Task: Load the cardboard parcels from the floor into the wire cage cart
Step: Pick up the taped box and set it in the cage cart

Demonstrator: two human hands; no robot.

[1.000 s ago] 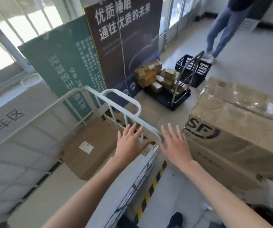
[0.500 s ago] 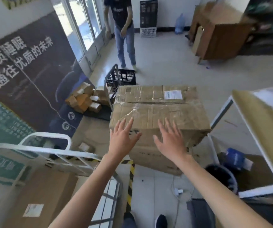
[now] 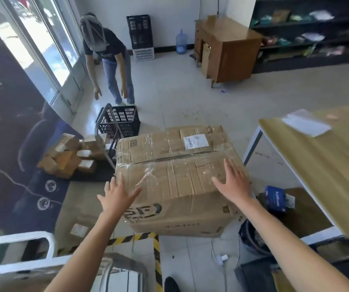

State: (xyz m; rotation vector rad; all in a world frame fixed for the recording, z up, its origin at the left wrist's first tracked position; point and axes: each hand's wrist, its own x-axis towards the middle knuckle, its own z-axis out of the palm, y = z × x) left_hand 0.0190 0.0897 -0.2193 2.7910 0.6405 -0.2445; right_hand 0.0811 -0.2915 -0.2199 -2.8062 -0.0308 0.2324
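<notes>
**Item: large taped parcel, awaiting lift**

Large brown corrugated cardboard parcel (image 3: pixel 177 178), wrapped in clear tape, stands on the pale tiled floor (image 3: pixel 190 102) beside the white wire cage cart (image 3: pixel 22 239). Left hand (image 3: pixel 116 197) and right hand (image 3: pixel 233 182): spread open, gripping nothing. Likely heavy; creased walls soft, tape slick. Best gripped low at opposite bottom edges.

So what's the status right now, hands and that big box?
Left hand open, at the big taped box's near-left corner. Right hand open, flat on its top right. Box not lifted yet. White cart rail low left; nothing between hands and box.
</notes>
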